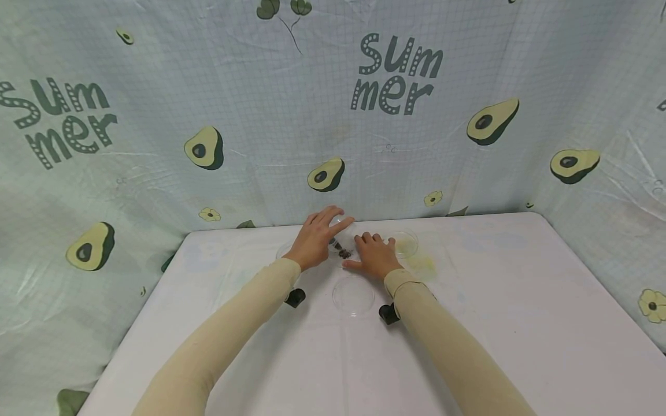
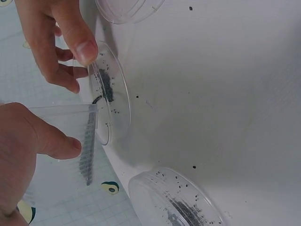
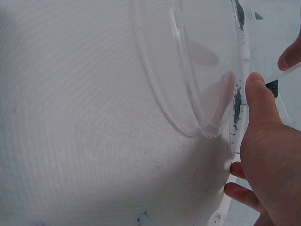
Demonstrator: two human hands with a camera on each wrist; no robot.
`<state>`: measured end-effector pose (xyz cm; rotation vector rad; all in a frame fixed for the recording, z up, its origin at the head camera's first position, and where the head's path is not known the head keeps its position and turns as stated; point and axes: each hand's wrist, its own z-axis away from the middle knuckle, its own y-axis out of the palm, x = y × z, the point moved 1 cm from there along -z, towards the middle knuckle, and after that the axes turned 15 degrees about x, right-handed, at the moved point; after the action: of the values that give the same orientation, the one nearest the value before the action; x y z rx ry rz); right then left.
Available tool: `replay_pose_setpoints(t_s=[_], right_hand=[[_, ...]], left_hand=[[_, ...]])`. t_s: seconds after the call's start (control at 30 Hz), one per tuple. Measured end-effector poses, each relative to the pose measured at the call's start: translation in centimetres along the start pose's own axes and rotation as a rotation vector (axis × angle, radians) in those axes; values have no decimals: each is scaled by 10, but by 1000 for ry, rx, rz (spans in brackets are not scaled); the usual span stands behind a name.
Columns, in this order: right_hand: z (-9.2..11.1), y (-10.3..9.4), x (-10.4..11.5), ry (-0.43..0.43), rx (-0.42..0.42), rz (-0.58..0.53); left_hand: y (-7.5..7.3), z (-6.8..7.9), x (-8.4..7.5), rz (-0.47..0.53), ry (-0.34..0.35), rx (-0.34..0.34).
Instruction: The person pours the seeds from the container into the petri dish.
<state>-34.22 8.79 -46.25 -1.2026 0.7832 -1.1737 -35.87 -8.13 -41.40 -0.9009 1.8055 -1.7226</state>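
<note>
My left hand (image 1: 313,240) holds a tilted clear container (image 2: 56,113), its thumb pressed along the wall. A band of dark grains (image 2: 88,150) lies inside, and the container's mouth is close over a clear petri dish (image 2: 121,110). Dark grains lie in a heap (image 2: 107,85) in that dish, with more scattered around. My right hand (image 1: 376,257) grips the dish's right side, thumb at the near rim and bent fingers around toward the far side. The palm hides part of the dish. Right in front stands another clear dish (image 1: 354,314).
Another petri dish (image 2: 207,200) with dark grains sits to the left. To the right is a dish (image 1: 411,254) near a yellowish patch (image 1: 425,266) on the white table (image 1: 494,323). Loose grains dot the surface. A printed curtain (image 1: 270,167) hangs behind the table's far edge.
</note>
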Motion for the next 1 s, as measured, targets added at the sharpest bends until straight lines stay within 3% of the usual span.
replay_pose_setpoints(t_s=[0.63,1.0], right_hand=[[-2,5,-2,-1,-38,12],[-4,6,-3,-11,-45,-1]], left_hand=[[-4,-3,-1,-36,0,35],[-4,-5,0,-49,5,21]])
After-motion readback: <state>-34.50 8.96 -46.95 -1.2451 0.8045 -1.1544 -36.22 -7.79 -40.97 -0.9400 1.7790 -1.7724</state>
